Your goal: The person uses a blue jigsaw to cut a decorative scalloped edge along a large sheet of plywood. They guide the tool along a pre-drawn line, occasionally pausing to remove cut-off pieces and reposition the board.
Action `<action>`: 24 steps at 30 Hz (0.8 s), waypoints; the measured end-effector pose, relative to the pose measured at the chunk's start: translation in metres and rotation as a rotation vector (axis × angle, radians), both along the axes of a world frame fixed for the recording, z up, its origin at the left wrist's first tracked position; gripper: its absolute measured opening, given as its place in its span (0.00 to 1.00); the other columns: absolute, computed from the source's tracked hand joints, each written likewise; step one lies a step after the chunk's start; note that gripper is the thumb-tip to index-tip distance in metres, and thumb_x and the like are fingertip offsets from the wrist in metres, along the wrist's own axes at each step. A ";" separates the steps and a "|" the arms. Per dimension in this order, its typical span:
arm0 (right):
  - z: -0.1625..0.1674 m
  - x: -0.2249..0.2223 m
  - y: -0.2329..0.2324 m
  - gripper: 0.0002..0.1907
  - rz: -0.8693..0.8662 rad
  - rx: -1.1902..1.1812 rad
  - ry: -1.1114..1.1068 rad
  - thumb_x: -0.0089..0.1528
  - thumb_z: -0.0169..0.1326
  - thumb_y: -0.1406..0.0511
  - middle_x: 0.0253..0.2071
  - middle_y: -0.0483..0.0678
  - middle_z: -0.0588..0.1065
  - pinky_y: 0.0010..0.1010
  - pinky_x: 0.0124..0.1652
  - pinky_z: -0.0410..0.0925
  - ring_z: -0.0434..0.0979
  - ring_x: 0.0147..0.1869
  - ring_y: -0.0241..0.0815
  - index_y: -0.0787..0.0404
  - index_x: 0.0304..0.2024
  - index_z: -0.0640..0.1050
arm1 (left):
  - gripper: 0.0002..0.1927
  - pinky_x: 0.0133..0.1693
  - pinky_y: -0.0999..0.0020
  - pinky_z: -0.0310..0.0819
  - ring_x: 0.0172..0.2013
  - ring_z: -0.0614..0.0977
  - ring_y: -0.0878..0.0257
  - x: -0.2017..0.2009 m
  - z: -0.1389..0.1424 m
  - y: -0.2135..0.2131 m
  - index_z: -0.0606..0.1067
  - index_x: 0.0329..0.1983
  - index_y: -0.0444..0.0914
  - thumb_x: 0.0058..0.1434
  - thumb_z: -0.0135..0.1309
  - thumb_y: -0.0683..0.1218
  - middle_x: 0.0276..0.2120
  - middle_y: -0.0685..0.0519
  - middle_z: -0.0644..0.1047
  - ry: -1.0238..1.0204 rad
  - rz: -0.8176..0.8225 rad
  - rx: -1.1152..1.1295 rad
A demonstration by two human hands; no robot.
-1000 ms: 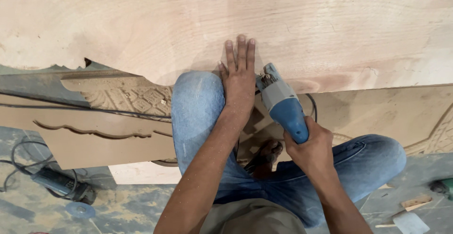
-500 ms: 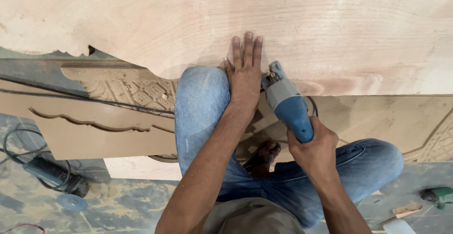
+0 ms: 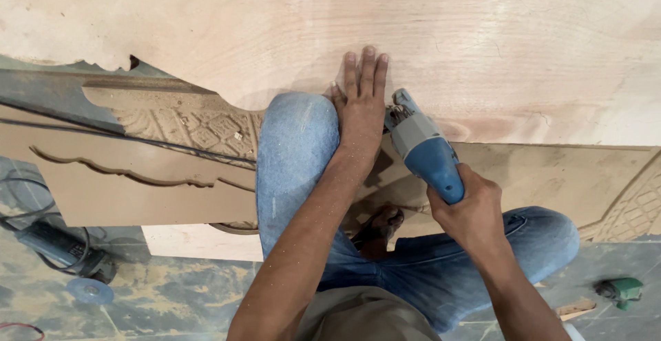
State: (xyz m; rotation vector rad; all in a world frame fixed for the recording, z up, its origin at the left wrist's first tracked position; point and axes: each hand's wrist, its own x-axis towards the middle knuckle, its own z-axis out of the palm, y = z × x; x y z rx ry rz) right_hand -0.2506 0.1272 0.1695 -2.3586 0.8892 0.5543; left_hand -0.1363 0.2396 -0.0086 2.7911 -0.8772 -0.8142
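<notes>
Centre frame: left hand (image 3: 363, 110), fingers spread flat, steadies the plywood sheet (image 3: 330, 31) while right hand (image 3: 471, 210) grips a blue power tool (image 3: 423, 150) at its edge.

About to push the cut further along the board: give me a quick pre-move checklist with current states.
1. Right hand gripped on the blue power tool: ok.
2. Left hand flat, steadying the plywood: ok.
3. Left fingers clear of the tool's nose: not ok, close beside it.
4. Knee bracing the plywood edge: ok.
5. Blade condition: cannot tell, hidden.
6. Tool's cord routing: cannot tell.
</notes>
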 end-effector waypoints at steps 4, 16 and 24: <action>-0.002 0.000 -0.009 0.12 0.118 0.009 -0.083 0.54 0.63 0.67 0.25 0.60 0.76 0.43 0.29 0.70 0.80 0.26 0.57 0.69 0.36 0.78 | 0.52 0.68 0.38 0.60 0.76 0.40 0.38 0.002 0.005 0.000 0.37 0.80 0.39 0.61 0.57 0.43 0.78 0.41 0.35 0.071 -0.026 0.036; -0.002 0.007 -0.022 0.12 0.252 0.021 -0.082 0.52 0.63 0.68 0.26 0.60 0.76 0.44 0.29 0.70 0.79 0.28 0.59 0.68 0.35 0.77 | 0.53 0.68 0.36 0.57 0.75 0.37 0.36 0.006 0.012 0.001 0.36 0.79 0.37 0.62 0.58 0.45 0.77 0.41 0.33 0.092 -0.028 0.009; 0.001 0.011 -0.021 0.11 0.234 0.015 -0.080 0.54 0.63 0.67 0.25 0.59 0.75 0.43 0.29 0.69 0.78 0.27 0.58 0.67 0.34 0.77 | 0.54 0.69 0.32 0.53 0.75 0.36 0.36 0.007 0.016 0.000 0.36 0.79 0.36 0.60 0.59 0.46 0.77 0.40 0.33 0.179 -0.015 0.026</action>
